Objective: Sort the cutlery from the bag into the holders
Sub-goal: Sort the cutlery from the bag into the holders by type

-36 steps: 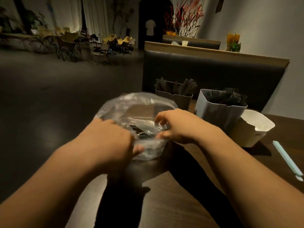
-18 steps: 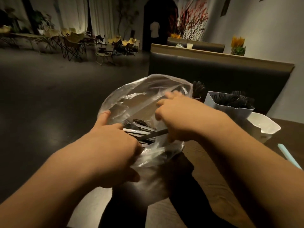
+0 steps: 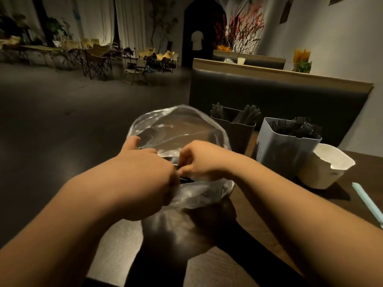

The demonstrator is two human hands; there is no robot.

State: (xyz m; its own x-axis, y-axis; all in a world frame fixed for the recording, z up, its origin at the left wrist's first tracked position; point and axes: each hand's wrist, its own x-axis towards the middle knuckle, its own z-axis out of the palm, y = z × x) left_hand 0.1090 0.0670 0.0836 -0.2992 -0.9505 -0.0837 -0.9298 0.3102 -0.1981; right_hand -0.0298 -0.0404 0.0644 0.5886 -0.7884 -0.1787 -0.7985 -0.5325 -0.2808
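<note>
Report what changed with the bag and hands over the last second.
The bag bulged up half a second ago and has sunk back, so the dark holder shows again. The right hand drew back to the near rim, beside the left hand. Both keep their grip on the bag; the holders stayed put.

A clear plastic bag (image 3: 182, 129) sits crumpled on the surface (image 3: 252, 241), its mouth gaping beyond the fingers (image 3: 187, 169) and its near rim pinched in them. Dark cutlery (image 3: 185, 179) shows just beneath the fingers. Right of them stand a dark holder (image 3: 238, 139) and a grey holder (image 3: 284, 152), both bristling with black pieces, and a white holder (image 3: 325, 175).
</note>
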